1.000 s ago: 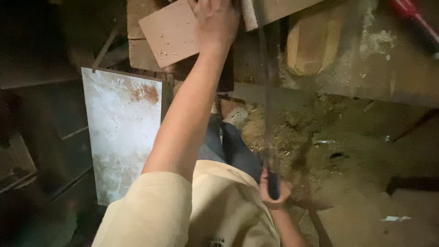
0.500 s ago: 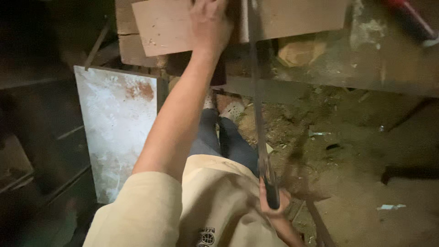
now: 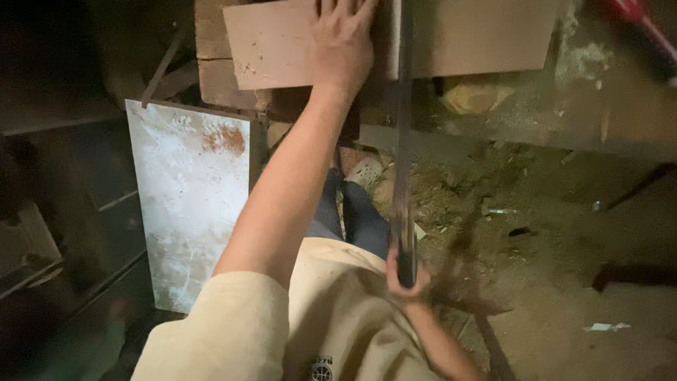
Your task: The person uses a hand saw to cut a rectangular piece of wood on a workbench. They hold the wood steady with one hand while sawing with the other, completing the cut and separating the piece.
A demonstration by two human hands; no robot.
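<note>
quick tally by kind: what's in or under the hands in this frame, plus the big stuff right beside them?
Hands: 2, left hand flat on the board, right hand gripping the saw handle
Thin wooden boards: 1, board on the bench
Saws: 1, saw with its long blade crossing the board
Whitish rust-stained panels: 1, panel leaning at left
Total: 5

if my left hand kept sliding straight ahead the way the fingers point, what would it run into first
Nothing, as far as the picture shows. The left hand lies flat on the wooden board, fingers pointing to the frame's top edge, where they are cut off. The saw runs beside it, not ahead.
</note>
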